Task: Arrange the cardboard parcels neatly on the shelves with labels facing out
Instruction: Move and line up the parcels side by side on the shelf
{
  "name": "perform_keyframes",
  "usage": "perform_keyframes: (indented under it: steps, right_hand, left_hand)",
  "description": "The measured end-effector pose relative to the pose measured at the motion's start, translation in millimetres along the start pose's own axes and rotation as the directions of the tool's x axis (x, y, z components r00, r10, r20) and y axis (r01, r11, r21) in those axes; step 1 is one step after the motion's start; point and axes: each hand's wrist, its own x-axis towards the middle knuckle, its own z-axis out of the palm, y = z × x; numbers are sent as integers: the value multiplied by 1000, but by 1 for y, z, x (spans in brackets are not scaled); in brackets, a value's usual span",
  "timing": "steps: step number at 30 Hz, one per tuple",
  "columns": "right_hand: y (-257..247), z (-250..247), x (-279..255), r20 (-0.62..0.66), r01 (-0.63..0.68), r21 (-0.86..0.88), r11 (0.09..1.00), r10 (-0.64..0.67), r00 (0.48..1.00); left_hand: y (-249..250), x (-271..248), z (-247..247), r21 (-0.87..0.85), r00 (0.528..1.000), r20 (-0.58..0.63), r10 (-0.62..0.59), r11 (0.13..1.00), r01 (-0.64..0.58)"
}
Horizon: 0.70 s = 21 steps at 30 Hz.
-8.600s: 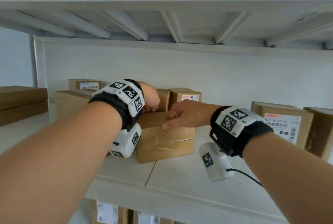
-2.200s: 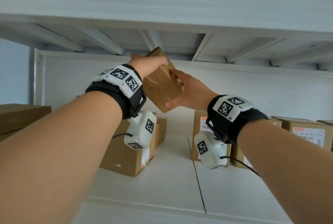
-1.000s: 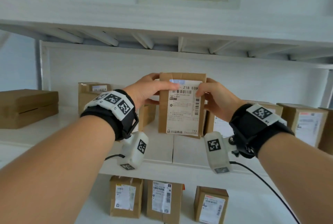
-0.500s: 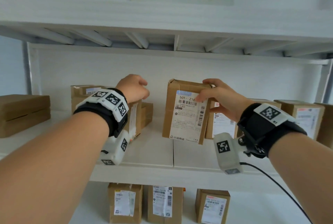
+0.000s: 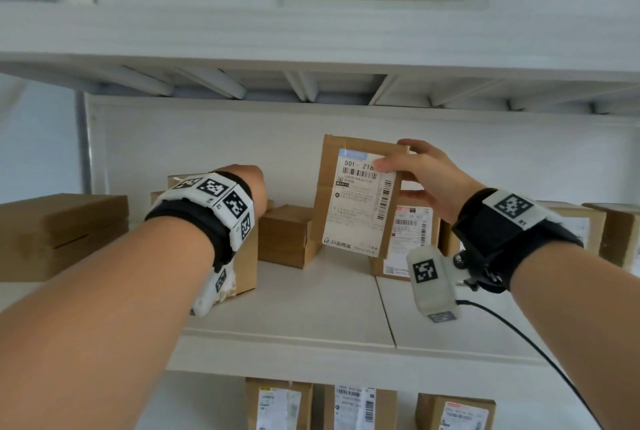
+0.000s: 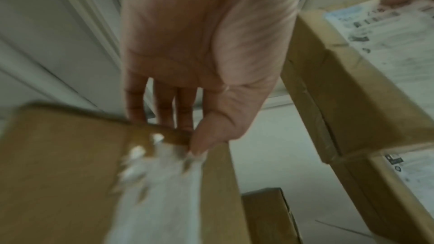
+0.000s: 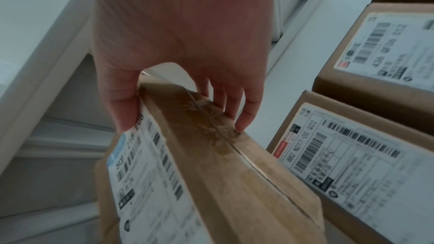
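A tall cardboard parcel (image 5: pixel 356 197) (image 7: pixel 211 173) faces out with its white barcode label, slightly tilted. My right hand (image 5: pixel 398 159) (image 7: pixel 183 118) grips its top right corner, thumb on the label and fingers behind. I cannot tell whether its lower edge rests on the shelf board (image 5: pixel 311 308). Further left, my left hand (image 5: pixel 256 183) (image 6: pixel 180 136) pinches the top edge of another labelled parcel (image 5: pixel 246 256) (image 6: pixel 58 173), thumb on the front and fingers behind. My wrist hides most of that parcel in the head view.
A small plain box (image 5: pixel 287 235) and a labelled box (image 5: pixel 408 239) stand just behind the tall parcel. More parcels (image 5: pixel 620 232) line the right. Flat brown boxes (image 5: pixel 59 232) lie far left. The upper shelf (image 5: pixel 311 62) hangs low overhead. Labelled parcels (image 5: pixel 277 405) fill the lower shelf.
My left hand let go of the tall parcel and moved left and down onto the left parcel. My right hand alone now holds the tall parcel, which has tilted slightly.
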Motion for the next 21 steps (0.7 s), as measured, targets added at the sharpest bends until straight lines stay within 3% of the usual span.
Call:
perform_keyframes:
  steps: [3,9,14,21]
  right_hand:
    - [-3,12,8,-13,31,13,999,-31,999]
    - [-12,22,29,-189,174,14,985,-168,968]
    - [-13,21,42,-211,219,-118,969,-240,947]
    - [-2,19,61,-231,250,-156,956,-281,932]
  left_hand:
    - [5,4,-6,-21,1000,-2,16,1000,-16]
    - [47,15,-16,-382,996,-67,62,920,-83]
    - [68,35,2,-377,994,69,85,925,-53]
    - [72,57,24,-267,984,126,124,960,-86]
